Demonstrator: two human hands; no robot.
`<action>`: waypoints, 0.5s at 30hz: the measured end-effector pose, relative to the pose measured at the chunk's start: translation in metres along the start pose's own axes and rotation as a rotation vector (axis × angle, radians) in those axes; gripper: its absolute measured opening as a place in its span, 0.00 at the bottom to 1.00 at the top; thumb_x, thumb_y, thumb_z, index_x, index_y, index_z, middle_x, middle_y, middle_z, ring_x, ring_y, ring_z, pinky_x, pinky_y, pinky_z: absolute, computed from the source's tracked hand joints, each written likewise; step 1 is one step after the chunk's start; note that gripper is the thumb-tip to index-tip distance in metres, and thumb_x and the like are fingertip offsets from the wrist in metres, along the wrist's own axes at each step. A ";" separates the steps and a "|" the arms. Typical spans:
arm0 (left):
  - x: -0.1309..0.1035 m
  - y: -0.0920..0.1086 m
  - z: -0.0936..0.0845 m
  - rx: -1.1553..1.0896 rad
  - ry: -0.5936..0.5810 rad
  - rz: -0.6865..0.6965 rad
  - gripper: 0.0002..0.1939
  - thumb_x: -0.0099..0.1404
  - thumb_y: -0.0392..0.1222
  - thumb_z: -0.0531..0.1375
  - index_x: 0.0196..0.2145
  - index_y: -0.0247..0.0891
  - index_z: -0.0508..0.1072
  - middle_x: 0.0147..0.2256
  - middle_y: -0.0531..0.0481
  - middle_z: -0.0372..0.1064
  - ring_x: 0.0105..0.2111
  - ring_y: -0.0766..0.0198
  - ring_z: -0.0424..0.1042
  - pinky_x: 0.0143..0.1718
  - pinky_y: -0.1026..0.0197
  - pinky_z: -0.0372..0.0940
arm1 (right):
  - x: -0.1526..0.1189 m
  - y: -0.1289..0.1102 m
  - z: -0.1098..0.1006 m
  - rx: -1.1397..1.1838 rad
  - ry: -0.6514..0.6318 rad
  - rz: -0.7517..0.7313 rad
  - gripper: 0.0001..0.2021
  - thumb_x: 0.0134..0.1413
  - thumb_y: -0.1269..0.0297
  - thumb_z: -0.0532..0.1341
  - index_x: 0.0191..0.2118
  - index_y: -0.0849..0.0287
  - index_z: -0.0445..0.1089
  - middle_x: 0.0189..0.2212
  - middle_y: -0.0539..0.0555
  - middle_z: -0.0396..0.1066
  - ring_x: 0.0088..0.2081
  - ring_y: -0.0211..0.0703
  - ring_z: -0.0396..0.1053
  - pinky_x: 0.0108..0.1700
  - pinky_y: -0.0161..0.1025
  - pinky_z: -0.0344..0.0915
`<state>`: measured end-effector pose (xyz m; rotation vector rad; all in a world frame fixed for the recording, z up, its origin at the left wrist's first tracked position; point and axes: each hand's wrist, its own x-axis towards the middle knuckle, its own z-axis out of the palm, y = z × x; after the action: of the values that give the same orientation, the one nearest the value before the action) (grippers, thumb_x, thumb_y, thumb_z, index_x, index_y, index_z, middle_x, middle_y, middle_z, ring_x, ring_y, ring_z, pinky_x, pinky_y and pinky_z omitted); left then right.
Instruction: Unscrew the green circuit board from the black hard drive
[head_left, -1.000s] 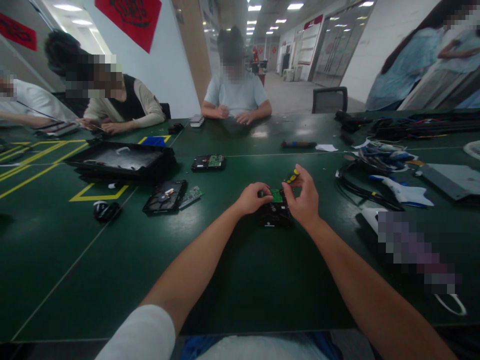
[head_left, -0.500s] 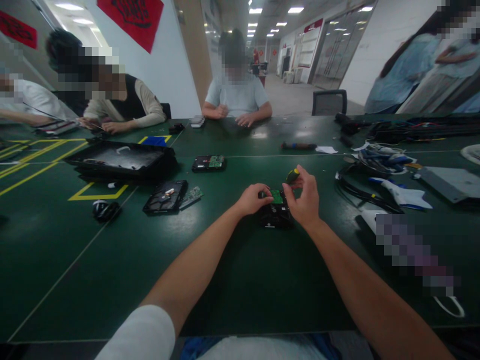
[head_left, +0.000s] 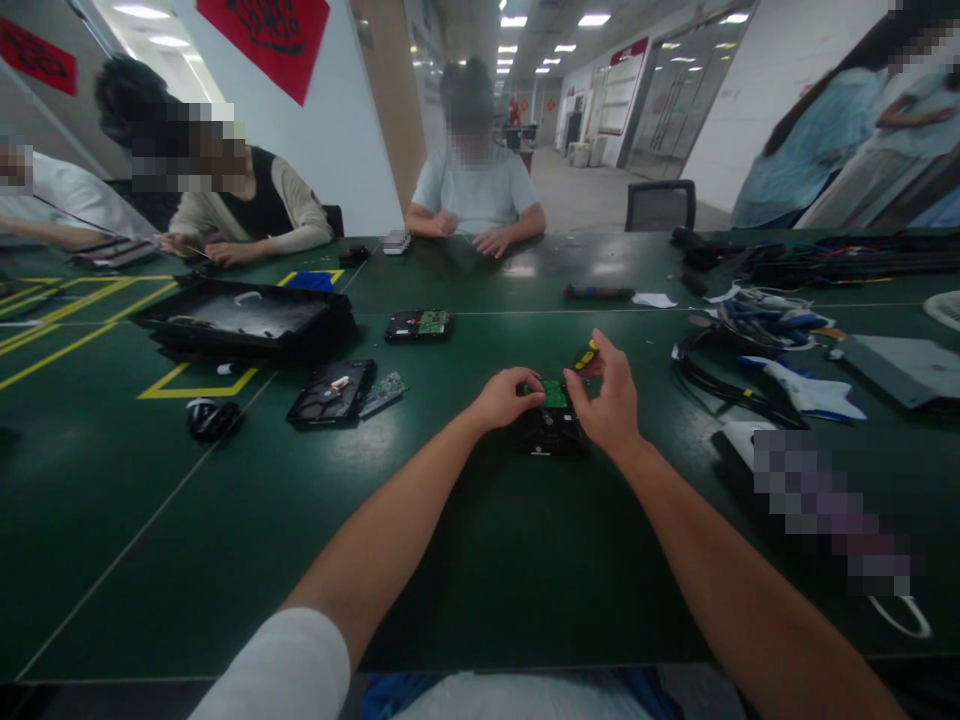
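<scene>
A black hard drive (head_left: pixel 550 434) with a green circuit board (head_left: pixel 555 394) lies on the table in front of me, board side up. My left hand (head_left: pixel 511 398) grips its left side, fingers bent, with the fingertips at the board's edge. On the other side, my right hand (head_left: pixel 609 398) is closed round a screwdriver (head_left: pixel 585 356) with a black and yellow handle. The handle tilts over the drive's far right part; its tip is hidden behind the fingers.
Left of the drive lie another drive (head_left: pixel 331 393), a loose circuit board (head_left: pixel 385 394) and a black tray (head_left: pixel 244 318). Farther back is one more hard drive (head_left: pixel 418 325). Cables (head_left: pixel 772 320) and a grey metal box (head_left: pixel 900 365) are on the right. Several people are around the table.
The screwdriver handle has turned slightly in my right hand, showing its yellow marks differently. Both hands and the hard drive stay in nearly the same place.
</scene>
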<state>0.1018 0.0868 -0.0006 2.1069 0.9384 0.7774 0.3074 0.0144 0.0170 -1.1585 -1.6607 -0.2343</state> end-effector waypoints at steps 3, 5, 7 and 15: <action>0.000 -0.001 0.000 -0.027 -0.008 0.007 0.04 0.65 0.39 0.68 0.39 0.40 0.81 0.55 0.44 0.76 0.55 0.53 0.74 0.64 0.47 0.64 | 0.000 -0.002 -0.001 0.045 -0.026 0.009 0.36 0.69 0.60 0.60 0.76 0.48 0.46 0.59 0.62 0.70 0.46 0.52 0.78 0.53 0.57 0.78; 0.001 -0.002 0.000 -0.036 -0.010 0.006 0.05 0.65 0.39 0.69 0.39 0.40 0.82 0.55 0.43 0.76 0.56 0.53 0.74 0.64 0.48 0.64 | 0.000 -0.002 0.000 0.077 -0.036 0.018 0.36 0.70 0.61 0.58 0.77 0.48 0.44 0.63 0.63 0.68 0.48 0.51 0.78 0.56 0.57 0.77; 0.001 -0.003 0.000 -0.031 -0.011 0.001 0.05 0.65 0.38 0.69 0.39 0.40 0.82 0.55 0.44 0.76 0.55 0.53 0.74 0.64 0.47 0.64 | 0.000 -0.001 0.000 0.076 -0.027 0.027 0.35 0.69 0.60 0.59 0.76 0.48 0.46 0.64 0.63 0.67 0.48 0.52 0.79 0.54 0.57 0.78; 0.001 -0.003 0.000 -0.026 -0.015 0.006 0.04 0.64 0.39 0.69 0.39 0.40 0.82 0.55 0.44 0.76 0.55 0.53 0.75 0.64 0.47 0.64 | -0.001 0.001 0.001 0.039 -0.036 0.014 0.35 0.71 0.57 0.58 0.77 0.46 0.45 0.62 0.61 0.69 0.47 0.53 0.78 0.52 0.57 0.79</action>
<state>0.1015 0.0892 -0.0022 2.0916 0.9097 0.7725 0.3077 0.0152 0.0156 -1.1507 -1.6808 -0.1724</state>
